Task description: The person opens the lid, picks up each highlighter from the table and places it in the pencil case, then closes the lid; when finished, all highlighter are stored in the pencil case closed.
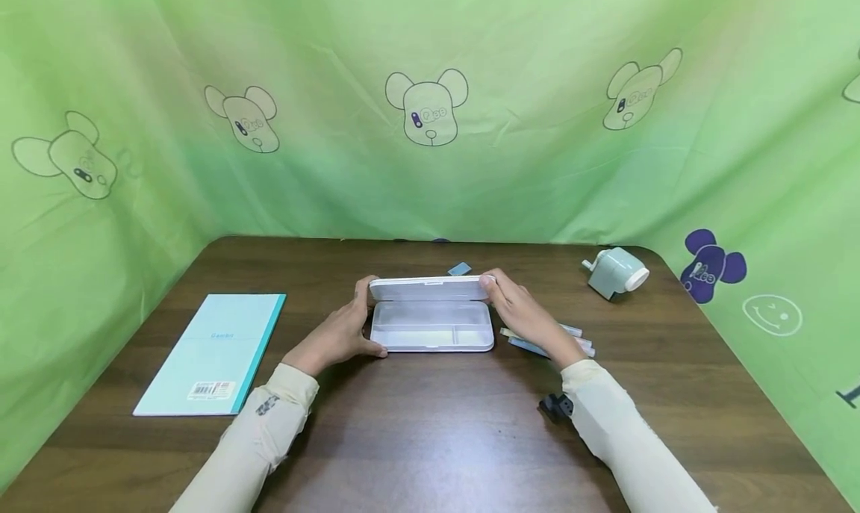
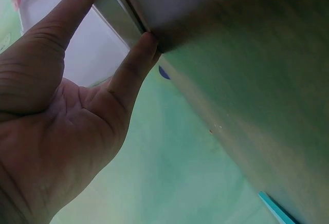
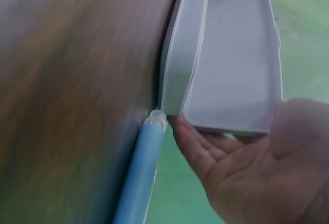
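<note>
A white pencil case (image 1: 432, 338) lies on the table with its lid (image 1: 430, 289) raised along the back edge. Its inner compartments look bare in the head view. My left hand (image 1: 339, 332) holds the left end, thumb at the front corner and fingers toward the back. In the left wrist view, the left hand (image 2: 67, 126) spans the end of the case. My right hand (image 1: 527, 317) grips the lid's right end, with the thumb on its edge. The right wrist view has the right hand (image 3: 252, 167) beside the upright lid (image 3: 236, 59), its fingers partly behind it.
Several pastel pens (image 1: 537, 343) lie under and beside the right wrist. A light blue notebook (image 1: 215, 349) rests at the left. Behind the case is a small blue block (image 1: 460, 269), and a pale green pencil sharpener (image 1: 614, 272) stands at the back right. Green curtains (image 1: 430, 192) enclose the table.
</note>
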Tool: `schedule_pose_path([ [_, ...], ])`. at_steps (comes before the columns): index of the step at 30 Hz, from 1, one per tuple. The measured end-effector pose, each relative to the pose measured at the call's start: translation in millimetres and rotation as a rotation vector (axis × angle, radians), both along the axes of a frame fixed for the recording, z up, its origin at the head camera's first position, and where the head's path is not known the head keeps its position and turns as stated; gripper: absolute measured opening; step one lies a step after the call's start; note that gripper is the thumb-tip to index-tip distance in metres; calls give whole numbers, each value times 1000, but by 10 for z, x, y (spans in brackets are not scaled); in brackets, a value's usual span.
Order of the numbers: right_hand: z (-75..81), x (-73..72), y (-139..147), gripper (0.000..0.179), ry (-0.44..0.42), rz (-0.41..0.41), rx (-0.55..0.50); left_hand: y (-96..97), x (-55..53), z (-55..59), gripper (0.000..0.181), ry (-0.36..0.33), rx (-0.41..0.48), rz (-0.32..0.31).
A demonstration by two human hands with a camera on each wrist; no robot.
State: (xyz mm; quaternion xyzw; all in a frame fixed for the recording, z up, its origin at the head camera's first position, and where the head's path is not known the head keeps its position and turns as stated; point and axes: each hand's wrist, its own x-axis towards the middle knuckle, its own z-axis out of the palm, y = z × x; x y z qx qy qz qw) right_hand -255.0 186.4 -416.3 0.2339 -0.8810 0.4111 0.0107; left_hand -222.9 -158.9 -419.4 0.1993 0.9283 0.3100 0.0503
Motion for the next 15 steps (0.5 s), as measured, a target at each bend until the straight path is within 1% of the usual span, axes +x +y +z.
schedule_pose_path([
  [1,23,7,-24,58,-11,-23,3,27,33,72,122,-24,6,5],
  [3,54,6,-67,55,-39,-60,1,49,50,100,128,-46,8,15],
  [5,63,-8,-106,56,-47,-99,1,60,58,112,135,-66,5,22],
  [6,8,-61,-93,55,-27,-103,-13,59,59,114,139,-70,5,23],
  [10,32,-86,-134,61,-19,-140,-15,55,66,130,151,-78,3,29],
  [12,48,-93,-146,57,-26,-159,-8,54,66,130,154,-74,-2,25],
  [13,115,-49,-177,56,-48,-177,11,56,67,131,155,-74,-5,23],
  [15,132,-49,-179,49,-60,-192,20,61,64,129,154,-70,-11,18],
])
